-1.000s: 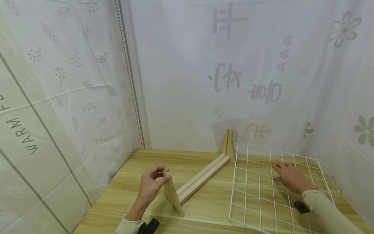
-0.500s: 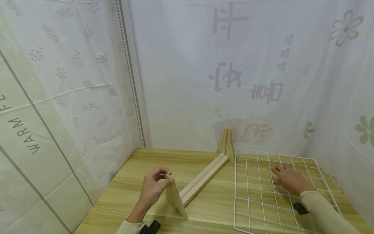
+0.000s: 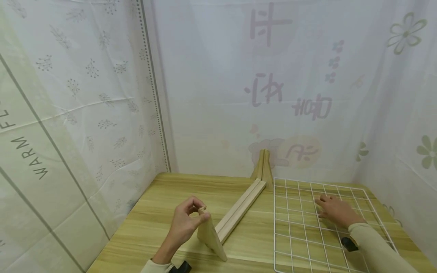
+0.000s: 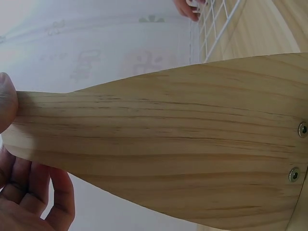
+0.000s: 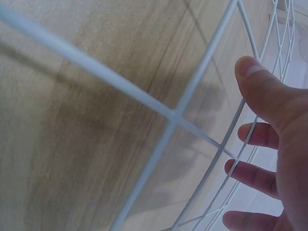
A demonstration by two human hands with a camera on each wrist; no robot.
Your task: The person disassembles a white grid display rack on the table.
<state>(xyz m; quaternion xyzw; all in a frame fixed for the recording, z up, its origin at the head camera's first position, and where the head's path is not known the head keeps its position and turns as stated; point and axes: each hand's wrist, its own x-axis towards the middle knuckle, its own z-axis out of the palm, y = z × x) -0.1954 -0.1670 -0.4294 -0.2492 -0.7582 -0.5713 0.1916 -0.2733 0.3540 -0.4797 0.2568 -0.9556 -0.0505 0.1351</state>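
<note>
A pale wooden stand has a near end panel, a long grooved beam and a far end panel. My left hand pinches the narrow top of the near panel between thumb and fingers. The left wrist view shows that panel's flat face, with two metal bolts near its wide end. To the right lies a white wire grid. Over it is my right hand, its fingers spread loosely; in the right wrist view they are at the wires. Whether they press them I cannot tell.
The stand and grid are on a wood-grain table. Printed white curtains hang behind the table and on both sides. The far panel stands close to the back curtain.
The grid's far edge has come down toward the table, with my right hand lowering slightly. My left hand and the near end of the stand have shifted right and toward me.
</note>
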